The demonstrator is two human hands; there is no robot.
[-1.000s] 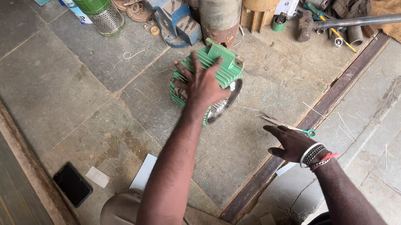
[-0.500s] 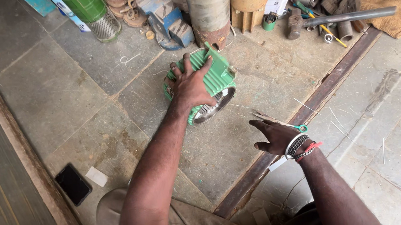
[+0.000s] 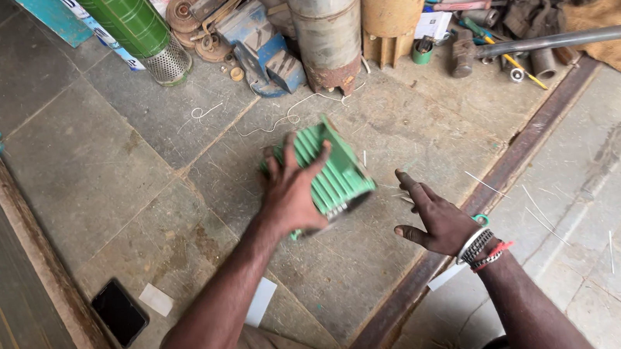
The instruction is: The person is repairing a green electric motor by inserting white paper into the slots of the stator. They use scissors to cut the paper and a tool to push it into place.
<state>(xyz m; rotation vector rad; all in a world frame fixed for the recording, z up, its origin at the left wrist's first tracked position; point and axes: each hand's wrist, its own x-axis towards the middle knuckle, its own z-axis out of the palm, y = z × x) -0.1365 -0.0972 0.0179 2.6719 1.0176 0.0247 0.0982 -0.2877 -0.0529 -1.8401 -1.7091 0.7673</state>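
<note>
My left hand [image 3: 293, 192] grips a green ribbed motor housing [image 3: 335, 173] from above and holds it tilted just over the stone floor. Its open metal end faces down toward me. To the right of the housing my right hand [image 3: 439, 221] hovers with fingers spread and nothing in it, a short gap from the green fins. Bead bracelets sit on that wrist. A small teal ring [image 3: 481, 219] lies on the floor by the right hand.
Metal cylinders [image 3: 324, 21], a green pipe with a mesh end [image 3: 142, 34], a blue vise [image 3: 260, 44] and scattered tools [image 3: 498, 44] crowd the far side. A steel floor rail [image 3: 512, 167] runs diagonally at right. A black phone [image 3: 119, 312] lies near the wooden edge at left.
My left hand has drawn the green housing nearer and turned it, so its ribbed side faces up. My right hand has moved up closer to it.
</note>
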